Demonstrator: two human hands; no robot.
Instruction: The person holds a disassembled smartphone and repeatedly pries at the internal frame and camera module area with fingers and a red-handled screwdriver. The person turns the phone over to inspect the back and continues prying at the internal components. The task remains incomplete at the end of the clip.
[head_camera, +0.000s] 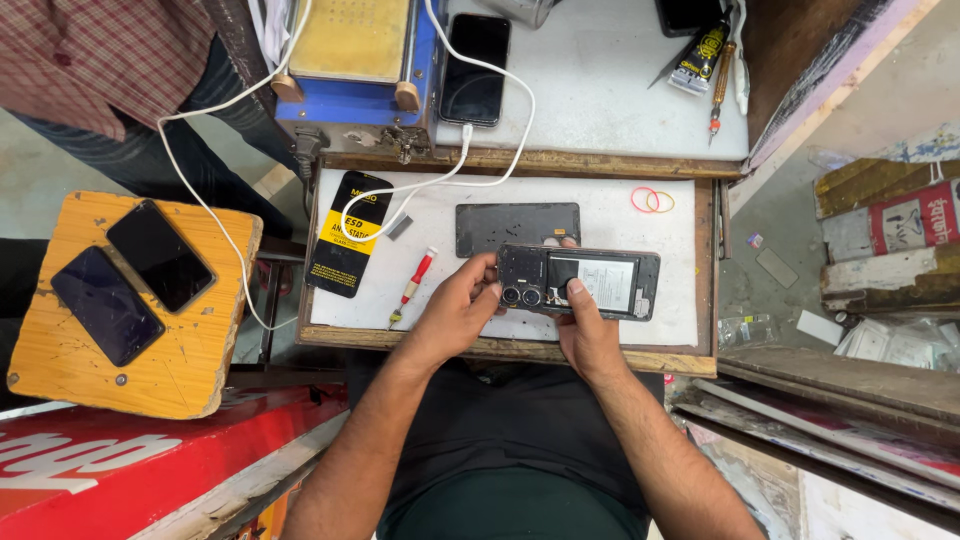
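Holding an opened smartphone (580, 282) in both hands above the front edge of the white surface (680, 230).

The left hand (455, 310) curls around the phone's camera end, fingers closed on its edge beside the two round lenses, while the right hand (585, 335) supports it from below with the thumb pressed onto the exposed inside near the pale battery. A dark back cover (515, 225) lies flat just behind the phone, towards the middle of the surface. A red-handled screwdriver (412, 288) rests near the front left corner, beside a black and yellow packet (348, 235) at the left edge. Two rubber bands (652, 200) sit near the back right corner. A white cable (440, 180) loops across the back left part.
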